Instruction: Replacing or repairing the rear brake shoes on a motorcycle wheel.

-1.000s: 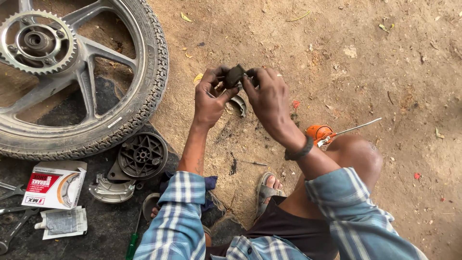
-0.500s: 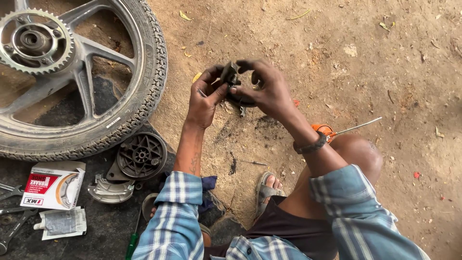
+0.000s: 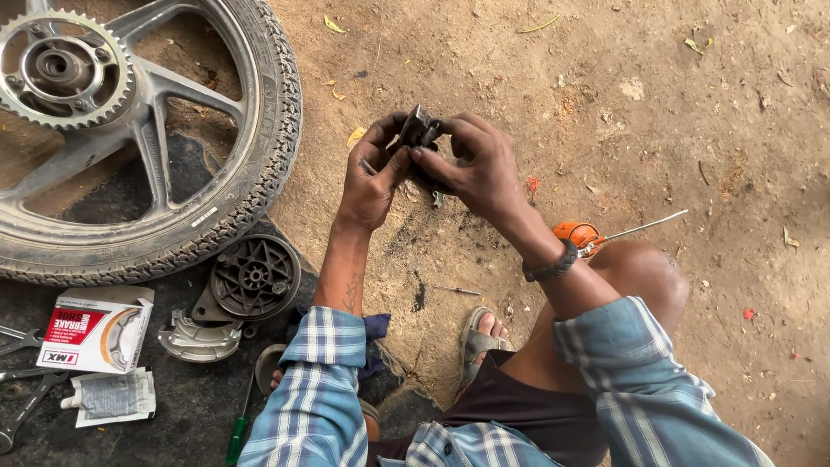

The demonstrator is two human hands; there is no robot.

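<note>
I hold the small dark metal brake part (image 3: 421,130) between both hands above the dirt ground (image 3: 605,104), left hand (image 3: 373,177) and right hand (image 3: 480,164) gripping it; fitting it seems underway, needing steady fingertip pressure.

Even, diffuse daylight; no hard shadows, only soft dark patches under the wheel (image 3: 130,138) and beneath the forearms. No glare. Sharp focus across the dirt ground (image 3: 648,112); slight wide-angle bending toward the frame's corners. Faint softness on the checked sleeves at the bottom edge.
</note>
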